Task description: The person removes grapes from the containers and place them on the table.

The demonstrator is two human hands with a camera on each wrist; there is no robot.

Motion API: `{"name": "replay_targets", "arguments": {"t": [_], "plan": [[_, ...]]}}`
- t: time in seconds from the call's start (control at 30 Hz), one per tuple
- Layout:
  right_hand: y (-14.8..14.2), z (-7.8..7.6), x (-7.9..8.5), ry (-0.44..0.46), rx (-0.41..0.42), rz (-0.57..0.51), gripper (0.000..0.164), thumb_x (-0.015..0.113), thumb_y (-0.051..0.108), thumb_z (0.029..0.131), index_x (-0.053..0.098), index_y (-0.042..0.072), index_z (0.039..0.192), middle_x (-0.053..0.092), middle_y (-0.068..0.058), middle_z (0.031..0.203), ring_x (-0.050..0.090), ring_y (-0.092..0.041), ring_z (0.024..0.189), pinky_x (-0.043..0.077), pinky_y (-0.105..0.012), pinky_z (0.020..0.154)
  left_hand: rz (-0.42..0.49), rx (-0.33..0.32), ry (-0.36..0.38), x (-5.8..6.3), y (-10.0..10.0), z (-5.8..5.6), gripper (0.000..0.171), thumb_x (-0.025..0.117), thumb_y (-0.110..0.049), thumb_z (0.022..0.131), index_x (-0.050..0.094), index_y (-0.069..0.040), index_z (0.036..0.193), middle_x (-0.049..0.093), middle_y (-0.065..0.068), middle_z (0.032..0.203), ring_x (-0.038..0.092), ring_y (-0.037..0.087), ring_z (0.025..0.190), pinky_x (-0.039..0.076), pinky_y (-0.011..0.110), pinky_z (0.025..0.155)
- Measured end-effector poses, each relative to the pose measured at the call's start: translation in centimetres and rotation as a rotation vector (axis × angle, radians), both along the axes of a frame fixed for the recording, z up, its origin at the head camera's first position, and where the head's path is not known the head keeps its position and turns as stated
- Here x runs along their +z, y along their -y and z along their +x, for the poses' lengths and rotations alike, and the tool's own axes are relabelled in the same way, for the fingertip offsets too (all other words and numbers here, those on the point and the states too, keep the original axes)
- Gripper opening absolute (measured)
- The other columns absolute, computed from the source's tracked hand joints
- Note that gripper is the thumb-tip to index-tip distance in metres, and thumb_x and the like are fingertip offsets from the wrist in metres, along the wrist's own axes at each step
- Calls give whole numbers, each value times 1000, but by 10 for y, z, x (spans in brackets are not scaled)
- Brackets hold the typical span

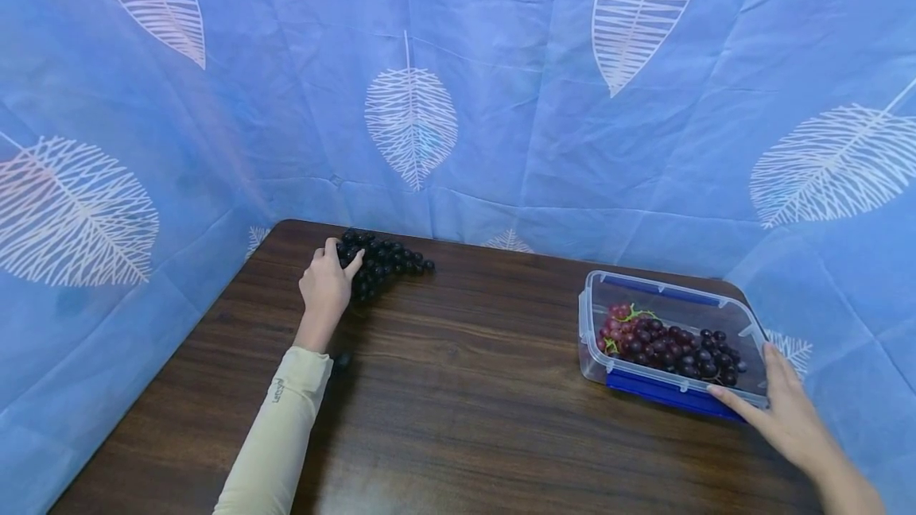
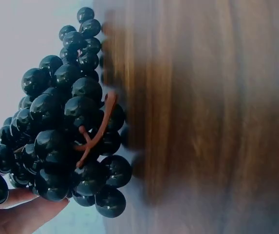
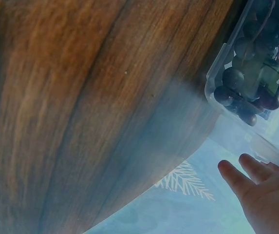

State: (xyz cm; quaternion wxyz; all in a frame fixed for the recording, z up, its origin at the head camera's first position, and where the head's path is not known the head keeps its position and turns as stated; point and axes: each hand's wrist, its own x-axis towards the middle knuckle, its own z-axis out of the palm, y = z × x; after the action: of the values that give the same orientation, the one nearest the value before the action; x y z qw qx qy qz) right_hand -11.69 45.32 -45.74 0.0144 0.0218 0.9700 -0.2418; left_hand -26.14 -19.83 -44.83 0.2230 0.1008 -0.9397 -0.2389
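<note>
At the table's far left corner, my left hand (image 1: 325, 284) holds a bunch of black grapes (image 1: 382, 261), with thumb and fingers around its left end. In the left wrist view the glossy grapes (image 2: 51, 117) hang around a forked brown stem (image 2: 100, 129), and the fingers reach in from the lower left. My right hand (image 1: 790, 412) touches the near right corner of a clear plastic container (image 1: 594, 360), thumb along the front rim and fingers straight at the right side. Inside lie red grapes (image 1: 619, 332) with green stems and dark grapes (image 1: 704, 356).
The dark wooden table (image 1: 458, 420) has a rounded far left corner. A blue curtain (image 1: 501, 125) with white leaf prints hangs behind it and along both sides. Blue clips (image 1: 665, 394) run along the container's front. A small dark shape (image 1: 342, 362) shows beside the left cuff.
</note>
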Motion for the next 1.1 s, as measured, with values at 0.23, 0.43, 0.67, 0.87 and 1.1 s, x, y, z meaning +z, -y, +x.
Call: {"name": "replay_targets", "arguments": {"t": [0.23,0.43,0.67,0.87,1.1], "plan": [[1,0,0,-10,1,4,113,56,54,106,-23,-7,160,-21,-44,161,-16,-68,147,5,-89,105,-68,-27,52,1,7,6,65,62,-50,106,57,4,141,69,31,113,64,40,61,52,48,51],[3,1,1,-13,8,0,113,57,53,106,-21,-8,160,-22,-43,161,-16,-68,147,5,-89,106,-59,-53,50,-5,12,9,65,66,-45,105,56,8,141,68,33,108,67,44,68,56,53,57],[1,1,1,-1,2,4,113,56,54,106,-22,-8,159,-22,-44,160,-16,-67,147,5,-89,106,-22,-82,22,-13,16,11,65,70,-38,104,54,11,144,66,38,120,70,47,74,59,56,63],[-1,0,-1,-13,-1,12,114,57,54,106,-21,-8,160,-19,-45,161,-15,-68,147,6,-89,106,-7,-90,96,-12,18,13,73,67,-40,105,43,7,155,62,39,127,70,50,87,59,59,69],[0,0,-1,-9,-1,15,113,56,55,106,-22,-7,160,-20,-45,161,-15,-68,147,6,-89,105,-55,-92,106,-10,18,14,81,67,-47,104,40,5,159,50,37,148,66,55,110,59,64,75]]}}
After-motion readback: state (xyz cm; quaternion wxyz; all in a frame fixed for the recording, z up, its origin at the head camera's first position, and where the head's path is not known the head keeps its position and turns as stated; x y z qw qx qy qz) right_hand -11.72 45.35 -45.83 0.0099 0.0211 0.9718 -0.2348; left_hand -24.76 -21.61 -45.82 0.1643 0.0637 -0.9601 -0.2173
